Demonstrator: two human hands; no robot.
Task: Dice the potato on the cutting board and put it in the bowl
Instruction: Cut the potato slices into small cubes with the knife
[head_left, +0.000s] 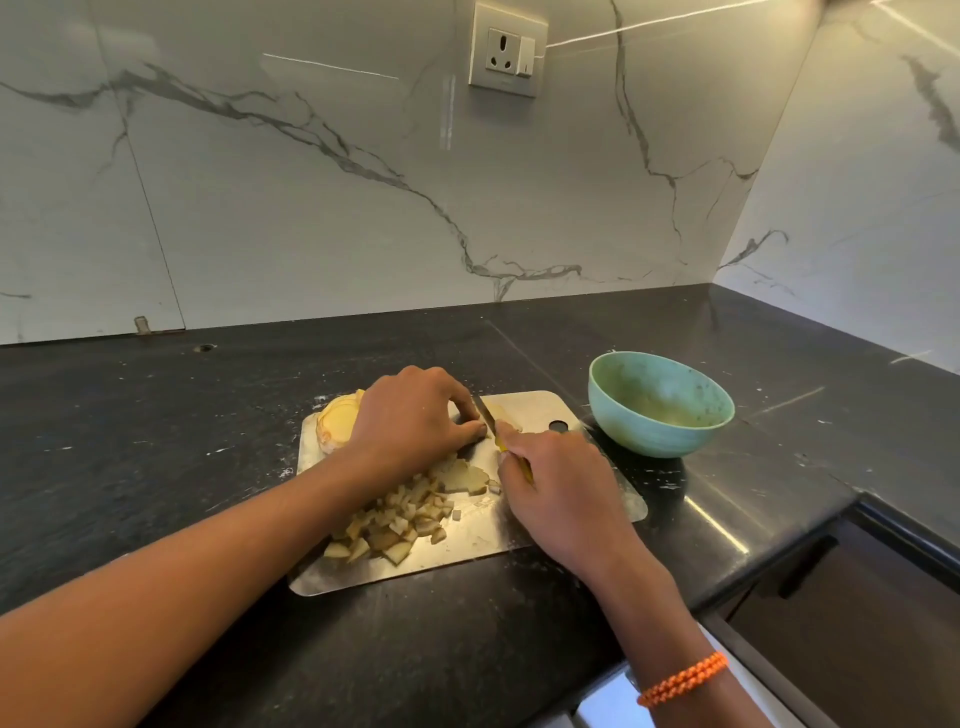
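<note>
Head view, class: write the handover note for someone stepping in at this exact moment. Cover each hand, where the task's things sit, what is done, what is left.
Left hand: pressing potato pieces down on the cutting board.
Right hand: gripping the knife, blade down beside the left fingertips.
Diced potato: piled on the board's near side. An uncut potato piece lies at the far left corner.
Bowl: on the counter, right of the board; no potato visible inside.
Done: part of the dicing.
Left: dice the rest, then move everything into the bowl.
</note>
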